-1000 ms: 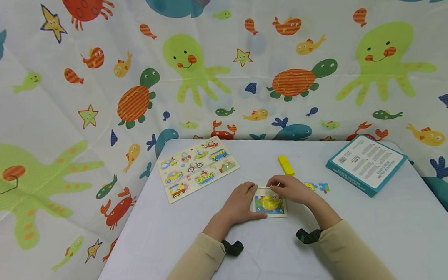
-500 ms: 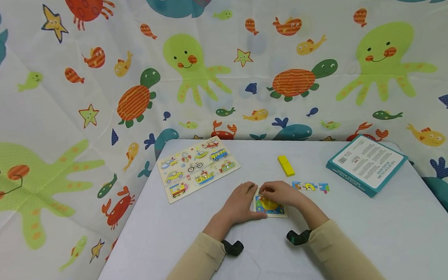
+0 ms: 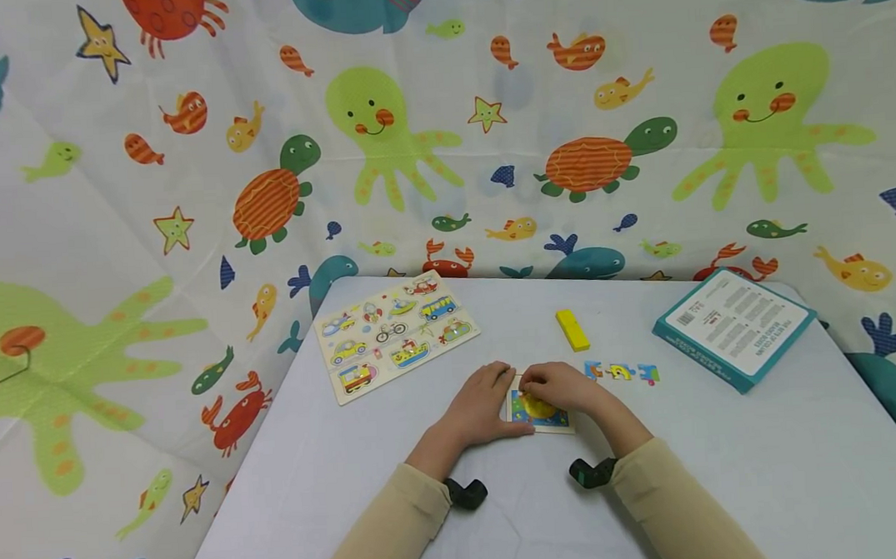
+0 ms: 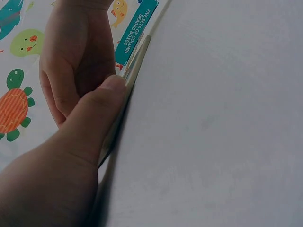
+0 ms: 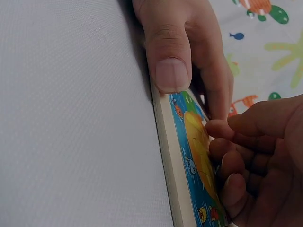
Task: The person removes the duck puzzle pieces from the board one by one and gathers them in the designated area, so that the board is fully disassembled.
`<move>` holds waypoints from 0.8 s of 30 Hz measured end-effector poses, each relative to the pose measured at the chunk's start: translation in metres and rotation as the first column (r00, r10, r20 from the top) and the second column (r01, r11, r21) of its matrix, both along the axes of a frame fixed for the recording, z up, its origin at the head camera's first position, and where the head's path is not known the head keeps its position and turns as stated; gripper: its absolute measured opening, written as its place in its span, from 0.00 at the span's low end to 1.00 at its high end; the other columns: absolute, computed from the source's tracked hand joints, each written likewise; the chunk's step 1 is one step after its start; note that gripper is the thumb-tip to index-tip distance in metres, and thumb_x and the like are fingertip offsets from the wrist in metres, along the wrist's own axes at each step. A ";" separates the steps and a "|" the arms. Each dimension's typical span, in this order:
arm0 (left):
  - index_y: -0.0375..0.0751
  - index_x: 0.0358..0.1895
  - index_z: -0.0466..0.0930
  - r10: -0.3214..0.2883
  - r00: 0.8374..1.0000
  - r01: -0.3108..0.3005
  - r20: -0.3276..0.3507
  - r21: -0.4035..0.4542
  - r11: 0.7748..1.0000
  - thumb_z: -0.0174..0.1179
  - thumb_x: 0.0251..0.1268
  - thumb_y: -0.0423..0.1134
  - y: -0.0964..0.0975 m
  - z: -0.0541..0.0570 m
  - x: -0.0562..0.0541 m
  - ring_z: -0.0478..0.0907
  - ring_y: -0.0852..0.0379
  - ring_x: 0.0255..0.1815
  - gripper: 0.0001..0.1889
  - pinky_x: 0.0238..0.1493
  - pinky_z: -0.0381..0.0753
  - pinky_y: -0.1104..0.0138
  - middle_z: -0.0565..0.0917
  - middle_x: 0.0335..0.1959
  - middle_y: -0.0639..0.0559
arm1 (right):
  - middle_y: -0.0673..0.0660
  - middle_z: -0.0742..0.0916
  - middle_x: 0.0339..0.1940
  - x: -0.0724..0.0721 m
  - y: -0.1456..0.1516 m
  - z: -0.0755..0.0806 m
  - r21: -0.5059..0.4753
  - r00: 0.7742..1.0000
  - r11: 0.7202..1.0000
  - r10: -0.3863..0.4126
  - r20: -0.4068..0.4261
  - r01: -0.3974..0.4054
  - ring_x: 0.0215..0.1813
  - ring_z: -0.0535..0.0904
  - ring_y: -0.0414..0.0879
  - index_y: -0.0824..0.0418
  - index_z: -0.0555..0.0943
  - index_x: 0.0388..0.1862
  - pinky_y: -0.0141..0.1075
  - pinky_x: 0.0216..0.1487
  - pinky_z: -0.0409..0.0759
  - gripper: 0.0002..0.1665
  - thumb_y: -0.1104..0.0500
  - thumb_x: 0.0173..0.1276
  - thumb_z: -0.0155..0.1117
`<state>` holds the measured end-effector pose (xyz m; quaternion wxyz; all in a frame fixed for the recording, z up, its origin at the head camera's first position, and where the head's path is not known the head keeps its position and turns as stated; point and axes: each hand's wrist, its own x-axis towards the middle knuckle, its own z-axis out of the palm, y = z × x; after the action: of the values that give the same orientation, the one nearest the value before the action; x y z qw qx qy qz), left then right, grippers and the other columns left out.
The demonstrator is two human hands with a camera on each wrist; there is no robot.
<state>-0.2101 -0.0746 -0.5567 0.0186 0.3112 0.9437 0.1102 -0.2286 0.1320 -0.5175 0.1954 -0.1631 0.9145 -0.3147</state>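
Observation:
A small jigsaw puzzle [image 3: 552, 418] in a pale wooden tray lies on the white table, showing a yellow picture on blue. My left hand [image 3: 484, 407] grips the tray's left side, thumb along the near edge and fingers at the far left corner. In the right wrist view, the left thumb [image 5: 171, 75] presses on the tray rim. My right hand [image 3: 561, 385] is bent over the puzzle's far part, its thumb and forefinger pinching a jigsaw piece there, mostly hidden by the fingers. The other right-hand fingers [image 5: 234, 187] curl close over the yellow picture.
Several loose jigsaw pieces [image 3: 620, 372] lie in a row right of the puzzle. Behind them is a yellow block [image 3: 572, 331]. A wooden vehicle puzzle board [image 3: 368, 331] lies at the back left, a teal box [image 3: 731, 330] at the back right. A sea-animal cloth [image 3: 442, 146] hangs behind.
The right hand has moved left from the tray's far right corner to the puzzle's far left part, uncovering another loose piece. The left hand has stayed in place.

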 end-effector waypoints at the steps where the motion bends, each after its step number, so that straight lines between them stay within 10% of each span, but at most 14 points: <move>1: 0.45 0.78 0.57 -0.001 1.000 0.001 -0.001 0.003 1.000 0.46 0.50 0.84 0.000 0.000 0.000 0.58 0.53 0.77 0.58 0.79 0.56 0.58 0.62 0.75 0.51 | 0.47 0.84 0.36 0.000 0.000 0.000 0.002 1.000 1.000 -0.001 0.000 0.001 0.38 0.75 0.43 0.51 0.83 0.42 0.35 0.40 0.74 0.09 0.56 0.75 0.56; 10: 0.44 0.76 0.60 0.008 0.999 -0.007 -0.036 0.022 1.000 0.45 0.72 0.66 0.001 -0.001 -0.001 0.60 0.52 0.76 0.38 0.78 0.59 0.58 0.64 0.74 0.49 | 0.49 0.83 0.36 0.001 -0.003 0.000 0.009 1.000 1.000 -0.001 0.006 0.001 0.36 0.74 0.43 0.54 0.82 0.43 0.35 0.39 0.73 0.08 0.58 0.76 0.54; 24: 0.43 0.75 0.62 0.019 0.999 -0.017 -0.040 0.031 0.999 0.49 0.71 0.64 0.002 0.001 0.000 0.62 0.52 0.75 0.38 0.77 0.61 0.58 0.65 0.72 0.49 | 0.51 0.81 0.38 0.004 -0.002 0.002 -0.054 0.999 0.998 -0.045 0.026 0.046 0.38 0.74 0.45 0.55 0.80 0.42 0.37 0.41 0.74 0.06 0.59 0.75 0.55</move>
<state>-0.2104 -0.0729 -0.5553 -0.0060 0.3051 0.9449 0.1187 -0.2248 0.1296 -0.5158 0.1949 -0.1437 0.9066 -0.3456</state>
